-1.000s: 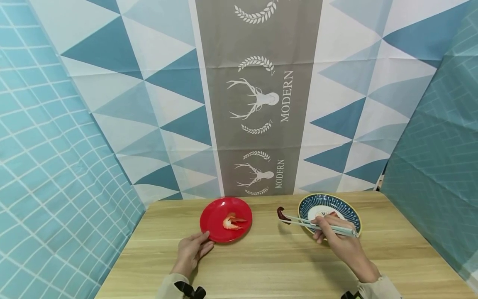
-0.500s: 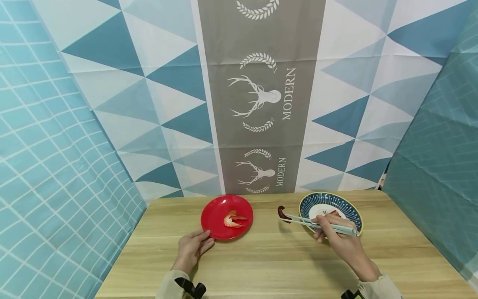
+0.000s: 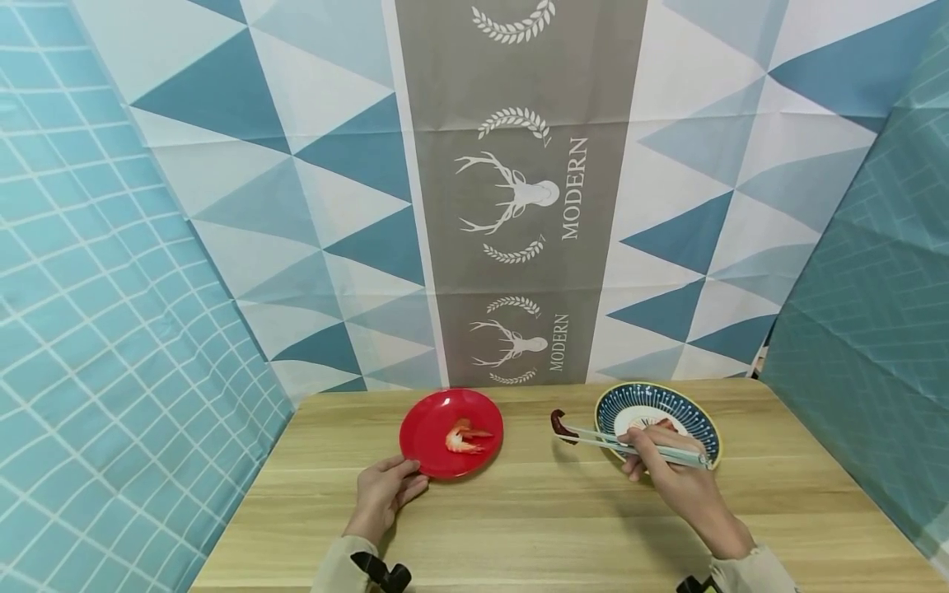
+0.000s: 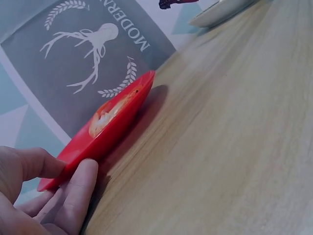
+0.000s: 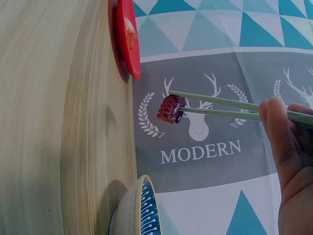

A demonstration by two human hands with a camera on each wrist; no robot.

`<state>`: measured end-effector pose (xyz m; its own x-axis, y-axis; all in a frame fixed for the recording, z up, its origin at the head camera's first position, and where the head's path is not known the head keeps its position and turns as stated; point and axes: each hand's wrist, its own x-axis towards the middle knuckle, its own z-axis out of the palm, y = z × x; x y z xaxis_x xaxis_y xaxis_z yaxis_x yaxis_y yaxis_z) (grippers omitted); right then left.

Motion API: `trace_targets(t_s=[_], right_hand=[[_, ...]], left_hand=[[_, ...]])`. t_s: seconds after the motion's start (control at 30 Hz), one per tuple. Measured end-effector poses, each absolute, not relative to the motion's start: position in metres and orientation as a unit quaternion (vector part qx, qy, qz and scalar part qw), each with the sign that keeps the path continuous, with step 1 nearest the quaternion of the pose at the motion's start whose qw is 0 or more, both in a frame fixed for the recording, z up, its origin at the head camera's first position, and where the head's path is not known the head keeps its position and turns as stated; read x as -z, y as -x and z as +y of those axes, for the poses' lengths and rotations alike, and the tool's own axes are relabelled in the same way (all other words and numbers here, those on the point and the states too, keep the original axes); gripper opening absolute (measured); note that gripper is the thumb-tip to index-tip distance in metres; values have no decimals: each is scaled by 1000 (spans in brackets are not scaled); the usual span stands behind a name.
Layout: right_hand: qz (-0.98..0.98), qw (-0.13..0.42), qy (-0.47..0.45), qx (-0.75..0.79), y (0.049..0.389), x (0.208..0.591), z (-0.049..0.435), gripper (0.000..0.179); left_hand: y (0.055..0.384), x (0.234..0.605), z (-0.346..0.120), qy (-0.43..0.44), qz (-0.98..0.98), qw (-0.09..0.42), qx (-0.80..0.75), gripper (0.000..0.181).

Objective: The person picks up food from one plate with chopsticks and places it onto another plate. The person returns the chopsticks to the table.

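Observation:
My left hand (image 3: 381,497) pinches the near-left rim of a red plate (image 3: 423,436), thumb on top and fingers under, as the left wrist view shows. An orange-and-white shrimp (image 3: 463,437) lies on that plate. My right hand (image 3: 678,482) holds pale green chopsticks (image 5: 225,108). Between their tips is a dark red, curled piece of food with a bumpy surface (image 5: 169,108); its kind is unclear. The piece hangs above the table, between the red plate and a blue-patterned bowl (image 3: 697,424). My right hand and the chopsticks partly cover the bowl.
A reddish piece (image 3: 666,424) shows inside the bowl, mostly hidden by my hand. Everything stands on a wooden table (image 3: 519,527). A patterned cloth (image 3: 511,272) hangs behind it, with blue-green cloths at the left and right sides.
The view has shifted very slightly. Both hands, the red plate and the chopsticks with the dark red piece have kept their places.

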<state>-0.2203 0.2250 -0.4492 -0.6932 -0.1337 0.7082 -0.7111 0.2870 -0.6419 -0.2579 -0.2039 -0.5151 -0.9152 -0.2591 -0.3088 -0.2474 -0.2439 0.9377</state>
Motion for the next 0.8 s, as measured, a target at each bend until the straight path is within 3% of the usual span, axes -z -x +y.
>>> trace_targets(t_s=[0.37,0.6,0.8], right_hand=[[-759,265,-271,-530,218,450,222,24],[-750,291,-286,-520,219,448,220,25],[-765,273,-282,-511,219,442,217,26]], left_hand=[[257,517,-207,-196,-621,-17,759,56],[258,517,-204,-193,-631,-2,751,53],[258,518,-203,-203,-635,5,746,52]])
